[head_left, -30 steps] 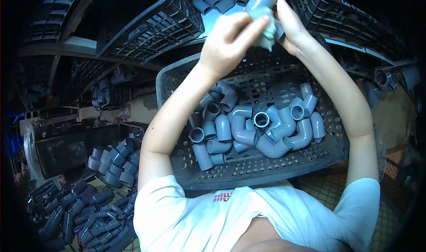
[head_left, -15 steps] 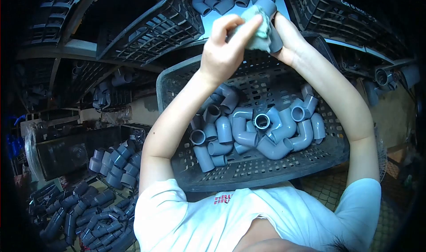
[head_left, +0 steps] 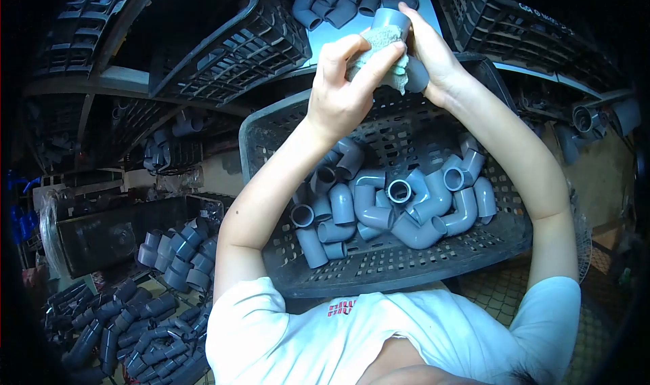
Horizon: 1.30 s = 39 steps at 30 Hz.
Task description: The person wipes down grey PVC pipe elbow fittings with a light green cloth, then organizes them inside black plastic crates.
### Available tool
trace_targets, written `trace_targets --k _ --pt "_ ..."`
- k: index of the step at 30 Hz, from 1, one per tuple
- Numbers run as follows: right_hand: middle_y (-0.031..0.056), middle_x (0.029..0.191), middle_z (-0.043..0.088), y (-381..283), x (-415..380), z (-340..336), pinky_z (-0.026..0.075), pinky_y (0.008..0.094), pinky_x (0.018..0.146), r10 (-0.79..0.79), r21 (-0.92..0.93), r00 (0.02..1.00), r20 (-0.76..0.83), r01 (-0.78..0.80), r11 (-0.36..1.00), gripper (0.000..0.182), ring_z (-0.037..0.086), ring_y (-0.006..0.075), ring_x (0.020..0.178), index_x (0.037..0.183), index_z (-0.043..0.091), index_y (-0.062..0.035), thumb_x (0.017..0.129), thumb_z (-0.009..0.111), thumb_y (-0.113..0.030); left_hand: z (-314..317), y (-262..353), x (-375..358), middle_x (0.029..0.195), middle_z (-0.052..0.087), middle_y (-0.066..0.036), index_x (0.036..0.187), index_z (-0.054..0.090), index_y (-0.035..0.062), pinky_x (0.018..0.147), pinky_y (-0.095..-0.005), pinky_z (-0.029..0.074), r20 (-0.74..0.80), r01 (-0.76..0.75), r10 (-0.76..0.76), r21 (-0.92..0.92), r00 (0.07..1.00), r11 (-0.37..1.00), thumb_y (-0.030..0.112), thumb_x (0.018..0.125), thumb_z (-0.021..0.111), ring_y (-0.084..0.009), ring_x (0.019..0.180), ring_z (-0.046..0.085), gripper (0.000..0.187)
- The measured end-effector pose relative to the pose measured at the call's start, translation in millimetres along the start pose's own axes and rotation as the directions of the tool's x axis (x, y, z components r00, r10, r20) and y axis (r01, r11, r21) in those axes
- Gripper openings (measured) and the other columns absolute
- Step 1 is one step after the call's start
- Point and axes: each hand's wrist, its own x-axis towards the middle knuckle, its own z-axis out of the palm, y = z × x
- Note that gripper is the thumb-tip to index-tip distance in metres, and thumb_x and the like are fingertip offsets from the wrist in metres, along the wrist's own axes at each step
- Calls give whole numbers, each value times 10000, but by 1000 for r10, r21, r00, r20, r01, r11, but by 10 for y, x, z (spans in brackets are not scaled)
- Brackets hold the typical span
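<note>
The left hand [head_left: 342, 90] pinches nubby, pale cloth [head_left: 384, 54] against a smooth grey fitting [head_left: 391, 20], probably an elbow, cupped in the right hand [head_left: 439, 67] above the perforated crate's [head_left: 389, 285] far edge; cloth hides its middle.

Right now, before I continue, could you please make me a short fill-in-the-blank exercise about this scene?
1. The ____ hand presses a pale cloth against a gray fitting.
2. The right hand is the one that holds this ____.
3. More fittings lie inside a large ____ basket in front of the person.
4. The lettering on the white shirt is ____.

Missing words: left; fitting; black; red.
</note>
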Motion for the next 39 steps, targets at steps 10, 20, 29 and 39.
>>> trace_targets --k 10,20,29,39 --pt "69 991 688 -87 77 -48 562 277 708 -188 -290 982 -30 172 941 661 697 135 767 1260 565 -88 994 333 -647 22 -138 52 1032 590 -93 1182 692 158 743 -327 490 120 -41 41 1 992 999 44 751 674 -275 946 583 446" --pt "59 1077 642 -165 22 -95 531 371 807 3 -388 1000 13 2 922 648 621 132 1022 1222 583 -139 958 378 -695 87 -181 -10 1017 605 -78 1177 692 137 757 -345 504 183 -14 30 -89 983 996 -4 718 667 -262 871 588 481" --pt "45 1025 647 -152 -6 -51 510 406 809 46 -348 998 47 -27 937 632 613 122 979 1191 601 -128 948 423 -684 126 -148 -37 984 569 -123 1196 658 105 738 -348 526 128 139 -120 -159 985 977 -82 713 645 -281 869 608 518" --pt "75 948 682 -170 -48 -72 544 268 549 140 -440 964 228 -27 898 562 694 150 767 1130 598 -86 1003 314 -554 -36 -220 -38 1001 580 -107 1150 703 130 763 -337 524 26 100 -98 -92 995 991 -76 634 650 -272 915 607 558"
